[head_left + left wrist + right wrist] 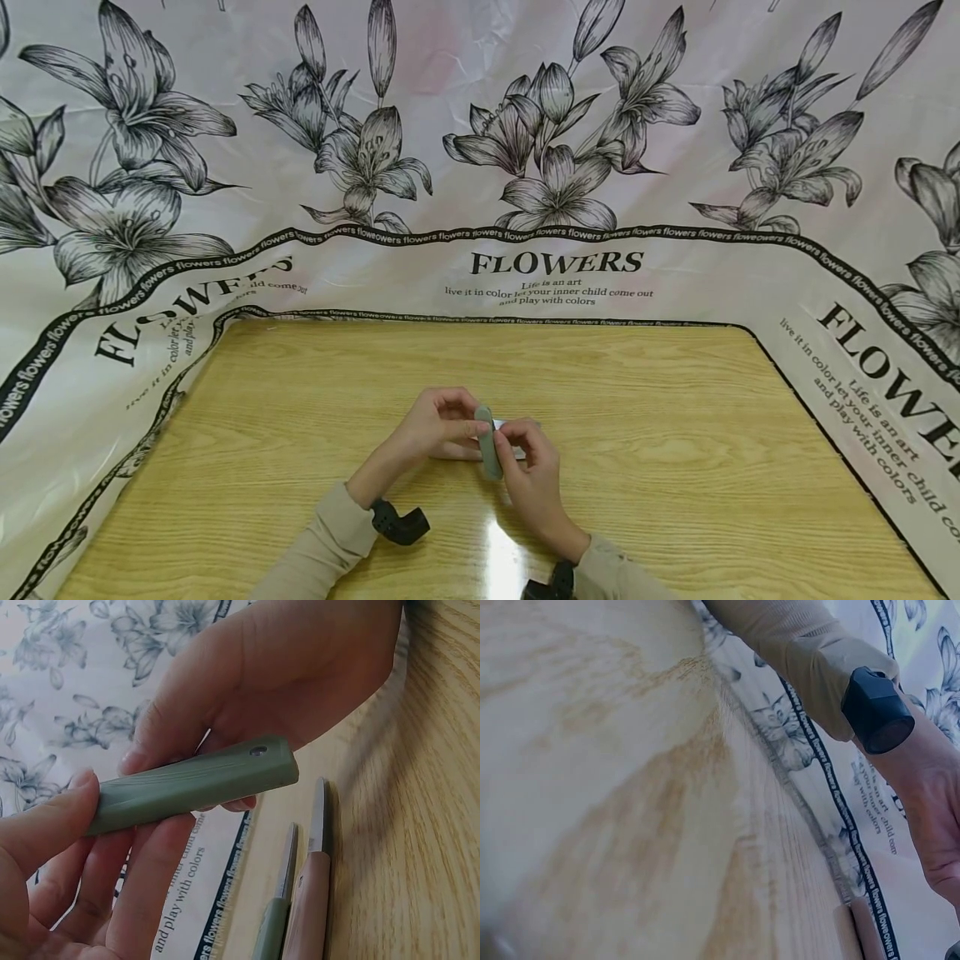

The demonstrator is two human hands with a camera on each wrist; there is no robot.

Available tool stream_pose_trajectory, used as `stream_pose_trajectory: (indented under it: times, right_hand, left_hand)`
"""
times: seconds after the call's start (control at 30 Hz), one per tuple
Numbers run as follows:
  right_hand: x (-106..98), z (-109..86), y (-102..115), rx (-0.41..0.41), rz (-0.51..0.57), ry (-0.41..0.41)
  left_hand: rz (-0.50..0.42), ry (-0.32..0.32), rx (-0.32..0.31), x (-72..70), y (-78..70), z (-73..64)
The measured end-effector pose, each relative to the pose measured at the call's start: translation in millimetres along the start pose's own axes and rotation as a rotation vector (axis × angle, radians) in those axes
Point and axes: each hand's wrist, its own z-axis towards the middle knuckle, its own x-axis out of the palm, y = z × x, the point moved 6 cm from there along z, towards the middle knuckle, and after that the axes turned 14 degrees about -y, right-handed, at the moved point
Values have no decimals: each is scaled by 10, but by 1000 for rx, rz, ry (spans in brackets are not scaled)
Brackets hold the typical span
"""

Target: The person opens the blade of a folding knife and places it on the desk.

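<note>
Between both hands is a green knife handle [199, 784] with a small round hole or rivet near one end; no blade of it shows. My left hand [429, 427] pinches it, thumb on top and fingers underneath in the left wrist view. From the other side my right hand [534, 467] holds it with thumb and fingertips, partly hidden behind the handle. On the table below lie two knives side by side: one with a green handle [271, 930] and one with a pink handle [307, 900], their metal blades showing. The hands partly cover them in the head view.
The wood-grain table [675, 450] is bordered at the back and sides by a white sheet [375, 283] printed with flowers and lettering. Black wrist cameras sit at both cuffs, such as the left one [401, 523].
</note>
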Motion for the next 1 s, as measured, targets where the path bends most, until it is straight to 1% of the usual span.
stream_pose_trajectory:
  times: [0.1,0.23,0.33,0.4,0.5,0.57,0.67,0.83,1.0]
  right_hand:
    - [11,38,104,-15,-27,-13]
    - [25,98,270,-17,-50,-30]
    - [27,115,304,-19,-54,-33]
    - [23,110,291,-22,-47,-31]
    - [2,84,200,-12,-48,-34]
    - [-19,53,122,-20,-44,-39]
    - [-40,16,27,-25,-39,-41]
    - [-37,14,25,-25,-24,-33]
    - [-32,30,61,-44,-33,-37]
  left_hand:
    - [-2,-3,-9,6,-1,2]
    - [19,-34,-10,-12,-2,13]
    - [36,-49,-4,-26,-2,21]
    - [32,-44,-4,-23,-5,22]
    - [20,-27,-4,-7,-12,18]
    - [17,-15,-2,7,-16,16]
    - [29,8,-8,35,-20,6]
    - [50,33,-22,69,-13,-13]
    - [47,25,-26,69,5,-12]
